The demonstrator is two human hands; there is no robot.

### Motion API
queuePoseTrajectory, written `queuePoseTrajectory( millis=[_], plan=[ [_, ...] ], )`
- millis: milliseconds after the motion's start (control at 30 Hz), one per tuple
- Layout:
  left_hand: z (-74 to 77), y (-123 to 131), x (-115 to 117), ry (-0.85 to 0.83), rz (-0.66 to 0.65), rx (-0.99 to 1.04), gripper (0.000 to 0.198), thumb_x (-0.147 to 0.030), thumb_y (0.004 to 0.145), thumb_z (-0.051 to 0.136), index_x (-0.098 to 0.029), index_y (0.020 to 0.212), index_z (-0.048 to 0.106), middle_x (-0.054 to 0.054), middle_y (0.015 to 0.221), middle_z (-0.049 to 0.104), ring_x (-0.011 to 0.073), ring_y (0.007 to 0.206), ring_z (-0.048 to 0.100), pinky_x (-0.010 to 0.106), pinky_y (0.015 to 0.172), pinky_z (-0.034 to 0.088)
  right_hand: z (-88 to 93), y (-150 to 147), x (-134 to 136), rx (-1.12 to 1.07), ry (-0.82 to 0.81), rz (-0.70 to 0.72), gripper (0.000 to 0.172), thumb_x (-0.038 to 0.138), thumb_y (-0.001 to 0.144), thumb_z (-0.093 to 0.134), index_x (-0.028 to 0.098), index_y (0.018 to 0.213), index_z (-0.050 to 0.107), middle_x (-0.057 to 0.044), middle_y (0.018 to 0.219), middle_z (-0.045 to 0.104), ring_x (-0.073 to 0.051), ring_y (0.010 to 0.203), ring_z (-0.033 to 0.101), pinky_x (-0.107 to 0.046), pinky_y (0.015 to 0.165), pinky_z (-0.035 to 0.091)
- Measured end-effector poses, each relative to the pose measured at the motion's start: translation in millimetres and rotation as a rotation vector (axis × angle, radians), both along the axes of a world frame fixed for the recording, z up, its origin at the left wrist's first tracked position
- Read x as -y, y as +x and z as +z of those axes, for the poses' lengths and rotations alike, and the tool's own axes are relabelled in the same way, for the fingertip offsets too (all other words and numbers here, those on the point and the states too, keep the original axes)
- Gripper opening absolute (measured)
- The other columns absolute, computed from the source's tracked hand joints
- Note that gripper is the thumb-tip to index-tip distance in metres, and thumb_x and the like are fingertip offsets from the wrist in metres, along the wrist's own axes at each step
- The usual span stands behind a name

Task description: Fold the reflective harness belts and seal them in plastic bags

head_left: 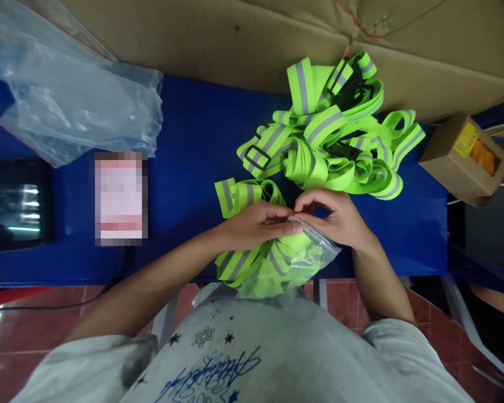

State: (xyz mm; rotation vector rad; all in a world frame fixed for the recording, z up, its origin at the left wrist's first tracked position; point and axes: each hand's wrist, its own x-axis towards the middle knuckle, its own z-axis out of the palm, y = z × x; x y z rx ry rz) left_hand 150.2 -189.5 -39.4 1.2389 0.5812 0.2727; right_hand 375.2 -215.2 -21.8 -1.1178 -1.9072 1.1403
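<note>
Close to my body, a clear zip bag [289,268] has neon yellow-green reflective strap inside it. My left hand [262,224] is closed on the bag's top edge, thumb and fingers pinching it. My right hand [334,217] pinches the same edge a little to the right, its index finger and thumb forming a loop. More folded reflective strap [239,263] lies beside the bag and partly under my left hand. Behind my hands spreads a tangled pile of reflective straps [331,134] with grey stripes and black buckles.
A heap of clear plastic bags [88,106] lies at the back left of the blue table [185,140]. Below it are a dark device [17,204] and a blurred-out rectangular item [120,198]. A small cardboard box [466,159] stands at the right edge. Large brown cardboard [218,45] lines the back.
</note>
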Motion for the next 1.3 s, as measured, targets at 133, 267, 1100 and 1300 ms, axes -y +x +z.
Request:
queuePoseTrajectory(
  millis=[133,267,1100,1300],
  plan=[
    [3.8,1,0,-0.011,0.018,-0.029,0.037,-0.051,0.096,0.067,-0.017,0.105,0.079,-0.001,0.070,0.058,0.0099,0.059,0.047,0.022,0.054,0.032,-0.6,1,1,0.099,0.154,-0.005,0.008,0.030,0.102,0.067,0.022,0.101,0.069,-0.002,0.092,0.075,-0.014,0.080,0.069,-0.027,0.074,0.055],
    [6.1,1,0,0.016,0.043,-0.031,0.037,-0.049,0.096,0.067,-0.018,0.107,0.080,0.002,0.078,0.068,0.0135,0.065,0.057,0.024,0.059,0.043,0.3,3,0,0.169,0.206,0.010,0.008,0.028,0.106,0.060,0.022,0.105,0.065,-0.002,0.094,0.074,-0.015,0.083,0.069,-0.028,0.077,0.055],
    [9.1,-6,-4,-0.001,0.096,0.042,0.031,-0.042,0.102,0.061,-0.021,0.115,0.080,0.004,0.113,0.078,0.0176,0.105,0.071,0.027,0.099,0.053,-1.1,6,-5,-0.058,0.019,0.038,0.017,0.027,0.091,0.080,0.019,0.105,0.073,-0.001,0.087,0.075,-0.011,0.073,0.068,-0.021,0.066,0.057],
    [14.9,-9,-4,0.011,0.112,0.055,0.033,-0.043,0.103,0.061,-0.026,0.124,0.079,0.005,0.124,0.078,0.0212,0.118,0.072,0.030,0.107,0.054,0.5,11,-2,-0.155,-0.060,-0.156,0.010,0.030,0.099,0.072,0.020,0.102,0.076,0.000,0.081,0.076,-0.011,0.064,0.069,-0.023,0.061,0.056]
  ],
)
